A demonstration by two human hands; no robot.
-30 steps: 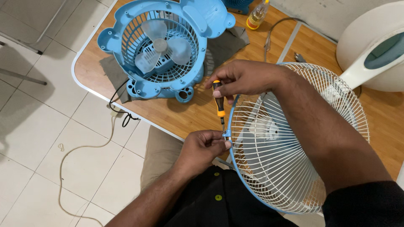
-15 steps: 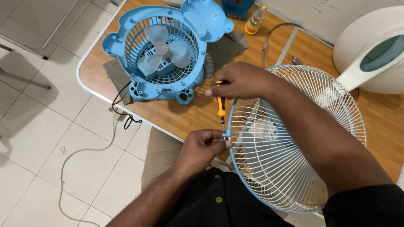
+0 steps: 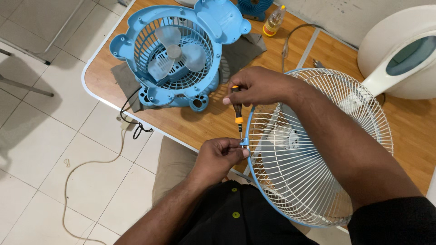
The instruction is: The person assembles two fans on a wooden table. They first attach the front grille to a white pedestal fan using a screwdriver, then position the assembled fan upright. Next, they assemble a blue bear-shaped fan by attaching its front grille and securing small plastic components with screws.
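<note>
A white wire fan guard with a blue rim stands tilted against my lap and the wooden table. My right hand grips an orange and black screwdriver by its handle, tip pointing down at a small clip on the guard's rim. My left hand pinches that clip at the rim's left edge, right under the screwdriver tip. Fan blades show through the wires.
A blue box fan shaped like a bear lies on a grey cloth at the table's left. A small bottle of yellow oil stands at the back. A white fan base is at the right. A cord trails over the tiled floor.
My right hand has turned slightly on the screwdriver handle. The left hand stays pinched on the rim clip. The view has shifted a little.
</note>
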